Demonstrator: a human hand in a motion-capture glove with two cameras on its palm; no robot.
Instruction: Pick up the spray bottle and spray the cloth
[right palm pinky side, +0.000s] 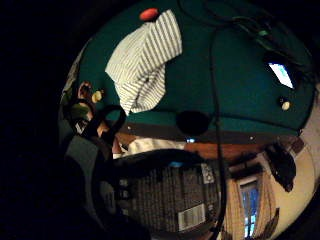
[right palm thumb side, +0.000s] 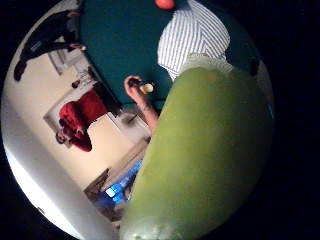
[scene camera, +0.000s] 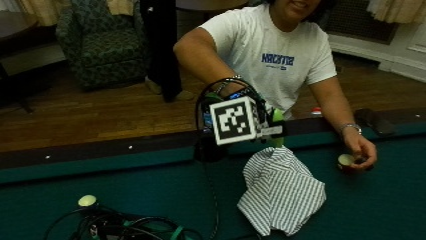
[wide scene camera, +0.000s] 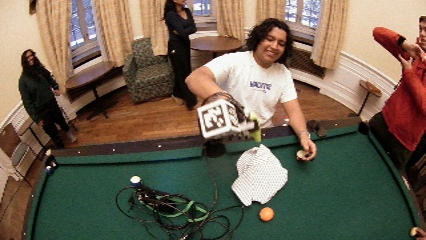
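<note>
Spray bottle (right palm thumb side: 200, 155): green body, lifted off the table and held in the gloved right hand (scene camera: 249, 117), raised above the felt. In the thumb-side palm view the green body fills most of the field, so it lies close against the palm. In the outside view only a strip of green shows at the hand's far side; the fingers are hidden behind the rig. Judging by the raised bottle, they are wrapped round it, but how they sit on the trigger cannot be told.

Striped cloth (scene camera: 281, 192): lies bunched on the green felt just below and slightly ahead of the right hand, not touching the bottle. The little-finger-side view shows it spread beneath the palm.

Step in hand (judgement): pick-up is done; the bottle is being aimed over the cloth. No mist visible, so spraying is not yet confirmed. Next move calls for pointing the nozzle down at the cloth and squeezing the trigger. Nozzle direction cannot be read here.

Bare left hand (scene camera: 356, 155): rests on the felt to the cloth's side, away from the right hand, fingers curled round a small pale ball (scene camera: 345, 160).

Surroundings: orange ball (wide scene camera: 266, 214) on the felt beyond the cloth; a tangle of cables (wide scene camera: 170, 207) lies well to the right hand's outer side. Nothing stands between bottle and cloth.
</note>
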